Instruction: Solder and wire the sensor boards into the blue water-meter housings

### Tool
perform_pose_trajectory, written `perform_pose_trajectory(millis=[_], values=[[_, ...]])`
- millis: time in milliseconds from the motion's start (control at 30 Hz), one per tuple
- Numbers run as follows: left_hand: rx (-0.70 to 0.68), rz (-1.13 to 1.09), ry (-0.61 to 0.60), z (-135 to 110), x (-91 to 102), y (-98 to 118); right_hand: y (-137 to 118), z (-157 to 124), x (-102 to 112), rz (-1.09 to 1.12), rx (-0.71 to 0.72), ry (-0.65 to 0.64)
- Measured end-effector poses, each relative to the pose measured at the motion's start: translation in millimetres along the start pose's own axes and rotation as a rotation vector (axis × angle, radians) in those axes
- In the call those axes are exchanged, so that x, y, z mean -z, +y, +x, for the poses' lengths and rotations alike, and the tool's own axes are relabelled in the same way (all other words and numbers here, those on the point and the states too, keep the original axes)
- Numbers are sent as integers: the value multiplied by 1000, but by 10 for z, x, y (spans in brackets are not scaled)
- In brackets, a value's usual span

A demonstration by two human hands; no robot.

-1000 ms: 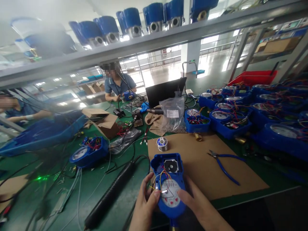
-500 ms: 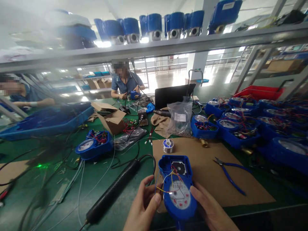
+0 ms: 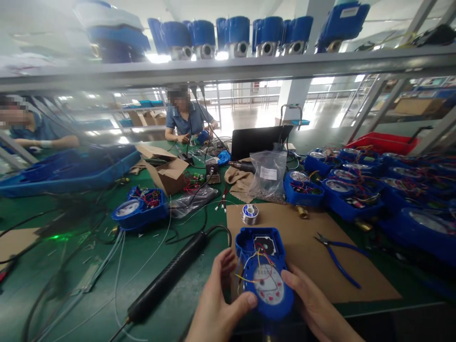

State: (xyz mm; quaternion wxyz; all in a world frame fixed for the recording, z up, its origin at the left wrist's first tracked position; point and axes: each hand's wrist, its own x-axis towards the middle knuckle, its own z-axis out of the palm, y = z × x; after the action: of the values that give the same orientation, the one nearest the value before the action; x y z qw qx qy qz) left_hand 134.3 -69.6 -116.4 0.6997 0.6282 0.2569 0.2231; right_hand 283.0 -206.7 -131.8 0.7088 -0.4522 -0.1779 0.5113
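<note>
Both hands hold a blue water meter (image 3: 261, 256) above the near edge of a brown cardboard sheet (image 3: 313, 266), close to the near edge of the green surface (image 3: 149, 251). The left hand (image 3: 223, 304) curls around the meter's lower left side, its thumb pressed against the rim below the dial. The right hand (image 3: 313, 304) cups the right side, so the grip closes on the meter from both sides. Thin yellow, red and blue wires (image 3: 258, 266) loop across the white dial (image 3: 267, 287). Just beyond the meter, a solder spool (image 3: 250, 214) stands on the cardboard. Blue-handled pliers (image 3: 338, 259) lie to the right on the same sheet, and a black tubular tool (image 3: 166, 278) lies left of the hands. More wired meters (image 3: 351, 204) crowd the surface's right side, and a co-worker (image 3: 185, 116) sits at its far side.
</note>
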Motion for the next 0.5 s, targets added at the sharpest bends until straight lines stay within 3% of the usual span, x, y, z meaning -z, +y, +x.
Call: perform_pose_trajectory(millis=[100, 233, 367, 500], values=[[-171, 492, 79, 64, 88, 375, 2, -13, 6, 3, 7, -15], [-338, 788, -189, 264, -10, 772, 17, -29, -2, 40, 41, -5], [-371, 900, -367, 454, -203, 874, 14, -37, 0, 35, 84, 4], [-341, 858, -336, 532, -306, 827, 25, -27, 51, 4, 108, -10]])
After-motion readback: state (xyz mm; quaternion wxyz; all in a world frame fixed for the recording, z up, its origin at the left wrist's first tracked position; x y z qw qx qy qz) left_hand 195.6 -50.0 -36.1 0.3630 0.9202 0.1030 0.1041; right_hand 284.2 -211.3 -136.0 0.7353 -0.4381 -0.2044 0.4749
